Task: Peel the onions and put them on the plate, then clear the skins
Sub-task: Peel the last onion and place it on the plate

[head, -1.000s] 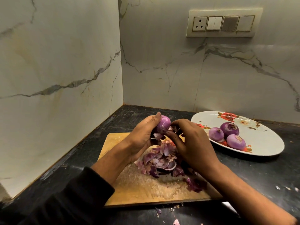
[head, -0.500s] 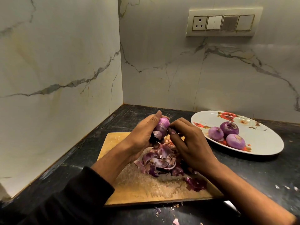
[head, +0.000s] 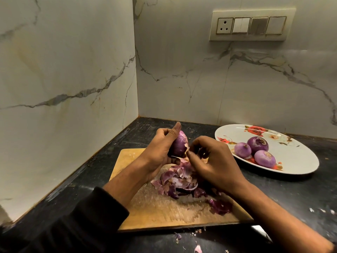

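Onion [head: 179, 146] upright in left hand [head: 160, 152] grip above board's far edge, right hand [head: 213, 161] fingertips pinching loose skin at its right flank; plate [head: 299, 161] rightward.

**A home kitchen corner**

I'm looking down at a home kitchen worktop. A dark stone counter [head: 291, 201] runs into a corner between two walls [head: 63, 70] clad in white, grey-veined marble slabs. A switch plate with a socket [head: 252, 25] is set in the back wall. On the counter lie a worn wooden chopping board [head: 164, 212] and a flower-printed oval plate [head: 299, 161], which reads as domestic.
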The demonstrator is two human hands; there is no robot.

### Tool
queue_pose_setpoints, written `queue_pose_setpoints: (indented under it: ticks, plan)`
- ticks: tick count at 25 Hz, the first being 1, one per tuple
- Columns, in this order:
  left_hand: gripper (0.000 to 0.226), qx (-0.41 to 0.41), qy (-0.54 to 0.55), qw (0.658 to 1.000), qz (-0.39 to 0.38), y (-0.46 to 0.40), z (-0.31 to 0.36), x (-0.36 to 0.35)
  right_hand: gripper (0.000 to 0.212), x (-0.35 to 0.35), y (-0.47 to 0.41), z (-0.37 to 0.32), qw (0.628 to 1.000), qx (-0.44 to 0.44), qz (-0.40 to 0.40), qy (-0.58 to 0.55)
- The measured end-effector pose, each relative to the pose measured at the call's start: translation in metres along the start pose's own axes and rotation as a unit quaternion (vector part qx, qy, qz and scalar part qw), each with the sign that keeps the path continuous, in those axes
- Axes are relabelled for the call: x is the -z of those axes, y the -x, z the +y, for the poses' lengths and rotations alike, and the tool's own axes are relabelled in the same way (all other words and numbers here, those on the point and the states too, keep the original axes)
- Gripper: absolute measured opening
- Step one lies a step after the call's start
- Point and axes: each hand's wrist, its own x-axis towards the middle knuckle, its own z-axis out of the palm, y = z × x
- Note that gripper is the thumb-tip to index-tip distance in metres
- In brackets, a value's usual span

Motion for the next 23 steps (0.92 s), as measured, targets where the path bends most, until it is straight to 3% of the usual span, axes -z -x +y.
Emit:
queue_pose_setpoints:
  ticks: [5,10,18,23]
  plan:
    - [0.057,0.007,-0.004,1.0,-0.019,0.001,-0.001,0.0,0.035,-0.003,-0.001,-0.006,0.997,-0.013,0.032,-0.071]
    - [0.064,0.057,0.019,0.995,-0.074,0.003,-0.001,0.002,0.006,-0.004,-0.001,0.0,0.993,-0.012,0.084,-0.079]
    - [0.064,0.032,0.061,0.996,-0.051,0.001,0.0,0.005,0.006,-0.005,-0.001,0.008,0.993,-0.093,0.075,-0.007]
    - [0.051,0.024,0.052,0.998,-0.04,-0.001,0.0,0.005,0.015,-0.003,0.001,0.006,0.996,-0.086,0.038,-0.005]
